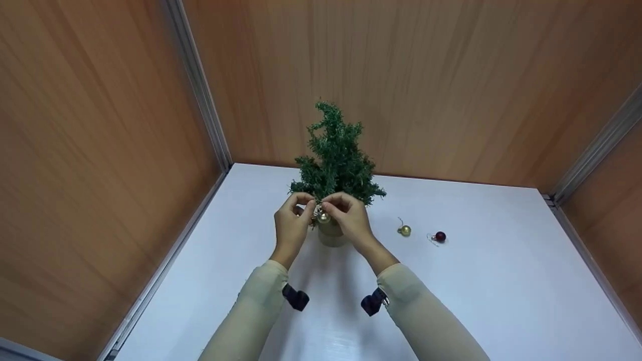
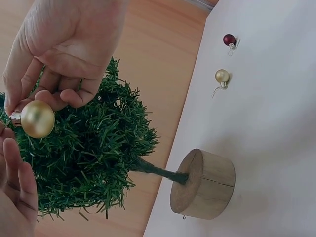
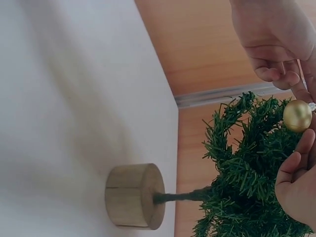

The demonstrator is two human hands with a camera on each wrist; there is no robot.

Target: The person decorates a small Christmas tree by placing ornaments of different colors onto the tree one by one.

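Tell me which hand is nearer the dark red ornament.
Right: the right hand is left of the dark red ornament; the left hand is farther left, beyond the right one.

white tabletop (image 1: 501, 281) | green tree (image 1: 337, 155), round wooden base (image 2: 217, 185) down | gold bauble (image 1: 405, 230) | dark-red bauble (image 1: 440, 236) nearby

The gold bauble (image 2: 38, 119) you held looked smooth, with a satin metallic sheen and a shinier silver metal-look cap (image 2: 16, 118). Your tree (image 2: 94, 153) bristled with rough, plastic-looking green needles, and its trunk (image 2: 160, 170) appeared fuzzy. The base (image 2: 210, 185) was matt, pale wood, split by a crack. On the smooth white tabletop (image 1: 501, 281), faintly glossy near you, the second gold bauble (image 1: 406, 230) had a soft shine; the dark red bauble (image 1: 440, 236) was glossy. Your sleeves (image 1: 251, 311) were matt cloth. Wood-grained panels (image 1: 426, 75) surrounded you, edged with dull grey metal strips (image 1: 200, 85).
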